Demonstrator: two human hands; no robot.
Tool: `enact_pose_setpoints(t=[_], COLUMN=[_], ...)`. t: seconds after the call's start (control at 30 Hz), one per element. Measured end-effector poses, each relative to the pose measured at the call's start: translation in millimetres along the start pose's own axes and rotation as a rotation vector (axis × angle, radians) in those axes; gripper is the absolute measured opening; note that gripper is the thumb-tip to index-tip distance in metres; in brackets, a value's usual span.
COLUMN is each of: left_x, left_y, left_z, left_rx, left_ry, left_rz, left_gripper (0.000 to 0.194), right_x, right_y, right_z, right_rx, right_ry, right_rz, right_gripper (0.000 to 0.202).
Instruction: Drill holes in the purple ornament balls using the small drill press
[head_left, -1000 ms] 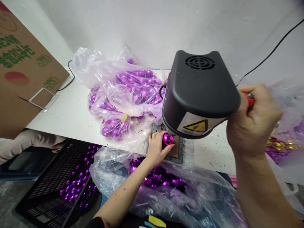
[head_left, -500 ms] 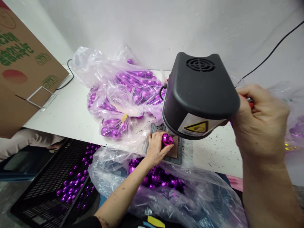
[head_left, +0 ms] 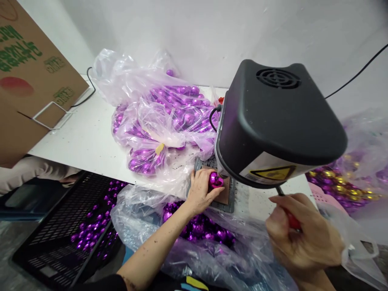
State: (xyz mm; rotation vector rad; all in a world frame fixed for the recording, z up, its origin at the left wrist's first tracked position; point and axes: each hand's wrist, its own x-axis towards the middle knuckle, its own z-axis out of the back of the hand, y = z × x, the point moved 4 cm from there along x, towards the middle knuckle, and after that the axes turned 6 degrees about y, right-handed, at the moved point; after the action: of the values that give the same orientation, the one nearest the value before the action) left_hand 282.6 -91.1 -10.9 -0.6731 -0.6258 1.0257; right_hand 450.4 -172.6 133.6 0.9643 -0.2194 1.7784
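Note:
My left hand (head_left: pixel 200 189) grips a shiny purple bauble (head_left: pixel 216 180) between thumb and fingers. It holds the bauble on a brown pad (head_left: pixel 223 197) over the grey metal base (head_left: pixel 228 208) of a press, under its black housing (head_left: pixel 281 117). The upper tip of the bauble is hidden by the housing. At the lower right, my right hand (head_left: pixel 306 234) is wrapped round a red-gripped lever handle (head_left: pixel 292 220), whose dark rod runs up behind the housing. An open plastic bag (head_left: pixel 139 214) of purple baubles (head_left: pixel 203 228) lies below my left hand.
Clear bags of purple baubles (head_left: pixel 178 105) cover the back of the white table (head_left: pixel 81 141). A cardboard box (head_left: pixel 39 89) stands at left, above a black crate (head_left: pixel 45 238) holding more baubles. Gold and purple baubles (head_left: pixel 342 184) lie at right, by a pink basket (head_left: pixel 327 198).
My right hand has come down with the lever handle, from beside the housing to below it. My left hand still holds the bauble on the pad. The view has shifted slightly.

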Motion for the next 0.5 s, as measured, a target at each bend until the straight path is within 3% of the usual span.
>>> enact_pose_setpoints(t=[0.23, 0.5], left_x=[0, 0], left_y=[1, 1], left_z=[-0.5, -2.3], left_rx=[-0.001, 0.035], left_ry=[0.001, 0.021], left_rz=[0.01, 0.024], left_gripper=[0.038, 0.038], right_x=[-18, -34], right_y=[-7, -17], right_z=[-14, -30], right_rx=[-0.059, 0.062], right_ry=[-0.009, -0.065], right_rz=[-0.078, -0.163], right_gripper=[0.008, 0.014])
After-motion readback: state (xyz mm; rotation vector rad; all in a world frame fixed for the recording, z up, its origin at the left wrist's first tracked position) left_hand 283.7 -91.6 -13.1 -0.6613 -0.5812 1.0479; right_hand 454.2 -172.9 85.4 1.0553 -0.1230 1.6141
